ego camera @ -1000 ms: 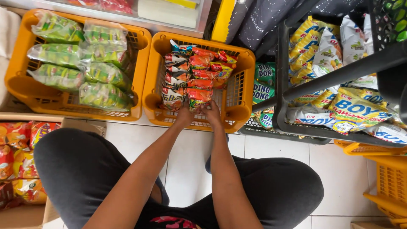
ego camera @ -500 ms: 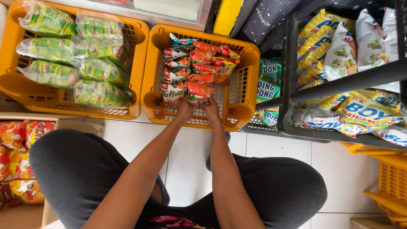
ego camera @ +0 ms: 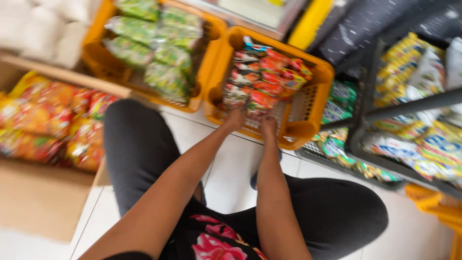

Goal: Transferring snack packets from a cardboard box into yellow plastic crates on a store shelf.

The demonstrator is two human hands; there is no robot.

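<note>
My left hand [ego camera: 235, 119] and right hand [ego camera: 268, 124] still press the near end of the red snack packets [ego camera: 260, 79] stacked in the right orange crate [ego camera: 308, 130]. The view has swung left, revealing a cardboard box [ego camera: 38, 202] of packets; I cannot tell how tightly my fingers close

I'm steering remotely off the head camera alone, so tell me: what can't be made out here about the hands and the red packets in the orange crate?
- Left hand and right hand: head view, motion blur; whether the fingers grip a packet or only touch cannot be told.
- Red packets: blurred, so their count is unclear.
- Orange crate: packets cover most of its floor.
- Cardboard box: cut off by the left edge.
</note>
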